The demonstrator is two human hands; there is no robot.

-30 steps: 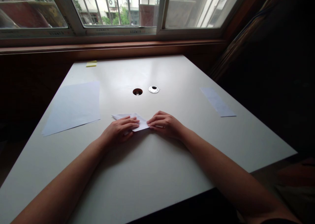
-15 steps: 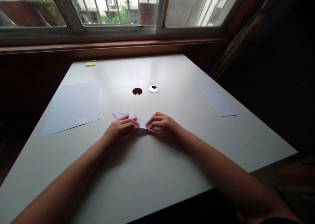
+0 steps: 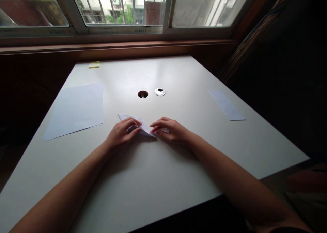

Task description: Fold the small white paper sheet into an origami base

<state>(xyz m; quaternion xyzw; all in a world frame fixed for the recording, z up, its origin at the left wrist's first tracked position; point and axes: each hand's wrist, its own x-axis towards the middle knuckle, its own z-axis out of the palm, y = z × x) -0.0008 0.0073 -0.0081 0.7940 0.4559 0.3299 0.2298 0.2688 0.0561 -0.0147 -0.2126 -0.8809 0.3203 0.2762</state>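
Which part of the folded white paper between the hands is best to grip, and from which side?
Probably its free pointed tip, from the far left: the folded paper lies nearly flat, and the left hand and right hand cover its near part.

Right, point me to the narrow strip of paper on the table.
In the head view the narrow paper strip lies flat by the right edge of the table, well right of the right hand resting on the folded paper.

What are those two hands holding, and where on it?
A folded white paper on the table: the left hand pinches a flap near its middle, the right hand presses down its right tip.
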